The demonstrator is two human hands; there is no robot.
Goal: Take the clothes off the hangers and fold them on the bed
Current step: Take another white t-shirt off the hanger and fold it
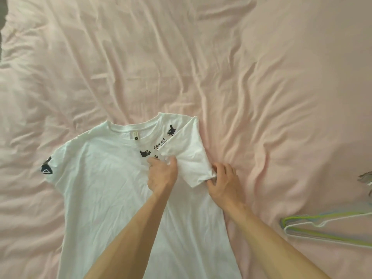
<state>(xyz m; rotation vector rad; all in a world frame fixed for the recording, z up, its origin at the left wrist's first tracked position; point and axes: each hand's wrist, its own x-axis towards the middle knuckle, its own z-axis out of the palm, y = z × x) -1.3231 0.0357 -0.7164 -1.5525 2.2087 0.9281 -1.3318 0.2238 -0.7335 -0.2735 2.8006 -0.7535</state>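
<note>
A white T-shirt lies flat on the bed, front up, collar away from you and hem toward you, running out of the lower edge of the view. Its neck label shows inside the collar, with small black prints scattered just below.

The sleeve on your right is folded inward across the chest and covers part of the printed lettering. The far sleeve, on your left, lies spread out and carries a black emblem.

Your left hand sits on the chest beside the folded sleeve. Its grip is closed, with thumb and fingers pinching the sleeve's inner corner. Your right hand is at the outer fold line of the T-shirt. Its fingers are curled and its grip is closed on the folded edge of cloth there. Both forearms cross the lower body of the T-shirt and hide much of it.

The pink sheet is heavily creased all round the garment. Wire hangers, green and pale, lie stacked on the sheet to your right, well apart from the T-shirt. At the right edge a grey item is cut off by the frame; it may be another garment. A dark strip shows past the bed's far left corner.
</note>
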